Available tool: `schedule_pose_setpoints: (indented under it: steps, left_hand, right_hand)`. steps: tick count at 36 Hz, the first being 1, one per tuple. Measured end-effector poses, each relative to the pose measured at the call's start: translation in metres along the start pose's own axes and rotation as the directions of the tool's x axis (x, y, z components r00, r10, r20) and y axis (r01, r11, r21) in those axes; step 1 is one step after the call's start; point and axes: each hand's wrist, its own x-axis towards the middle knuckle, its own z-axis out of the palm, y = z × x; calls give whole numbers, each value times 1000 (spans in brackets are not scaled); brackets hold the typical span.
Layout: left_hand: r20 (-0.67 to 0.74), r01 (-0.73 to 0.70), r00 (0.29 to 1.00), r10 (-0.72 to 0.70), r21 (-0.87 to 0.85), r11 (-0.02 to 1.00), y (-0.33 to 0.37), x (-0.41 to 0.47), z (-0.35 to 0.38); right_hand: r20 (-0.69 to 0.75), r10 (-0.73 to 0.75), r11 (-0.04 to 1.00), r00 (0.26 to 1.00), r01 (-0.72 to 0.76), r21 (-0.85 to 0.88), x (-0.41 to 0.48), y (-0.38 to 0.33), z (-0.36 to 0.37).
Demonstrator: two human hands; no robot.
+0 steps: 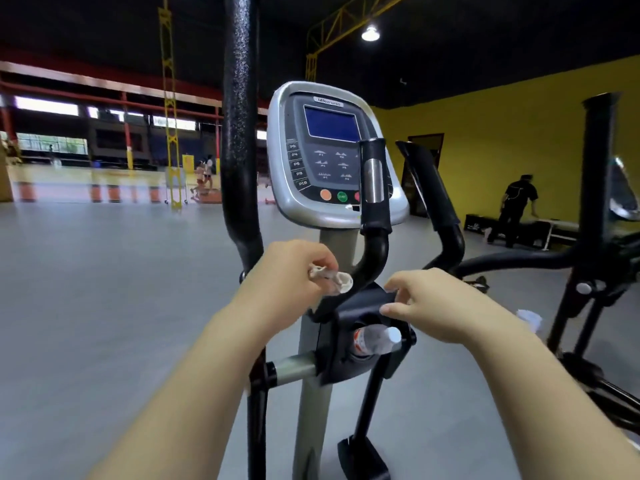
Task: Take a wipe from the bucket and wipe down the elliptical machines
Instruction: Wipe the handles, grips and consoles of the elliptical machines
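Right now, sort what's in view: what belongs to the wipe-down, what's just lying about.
Job: wipe gripped in the left hand; elliptical's console, handlebar; second elliptical at right.
Lying about: water bottle in the holder; bench by the yellow wall.
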Motion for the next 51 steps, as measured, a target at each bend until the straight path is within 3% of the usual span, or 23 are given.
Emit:
schedule_pose_setpoints:
  steps: [3, 10, 15, 20, 26, 33, 38, 41, 51]
  left_hand:
    - [-37, 11, 999, -10, 25, 1000, -16, -36, -15]
    - [-45, 202, 979, -199, 86, 976, -65, -149, -69]
    - [-68, 350, 936, -345, 113, 930, -89, -236, -122]
    - [-178, 496, 866, -468, 170, 852, -114, -318, -174]
    - [-371, 669, 713, -595, 104, 736, -130, -406, -231]
    - [-549, 735, 495, -674, -149, 661, -135, -466, -291]
    - [-631, 785, 396, -667, -145, 603, -149, -489, -330]
    - [-652, 829, 347, -675, -124, 546, -165, -498, -351]
    - [-777, 943, 168, -607, -52, 328, -214, -501, -445]
  right_hand:
    - [13, -10, 996, 1000, 8, 85, -19, -26, 16]
    - [7, -79, 927, 997, 71, 367, -78, -112, 70]
    - [79, -185, 917, 980, 143, 371, -106, -191, 102]
    - [116, -340, 872, 933, 267, 411, -123, -278, 126]
    - [191, -594, 746, 781, 446, 495, -153, -393, 154]
    - [175, -861, 449, 477, 554, 701, -193, -510, 168]
    - [67, -894, 302, 443, 484, 821, -190, -575, 175]
    - [48, -898, 270, 437, 463, 844, -177, -611, 183]
    - [-161, -900, 131, 405, 603, 787, -124, -738, 173]
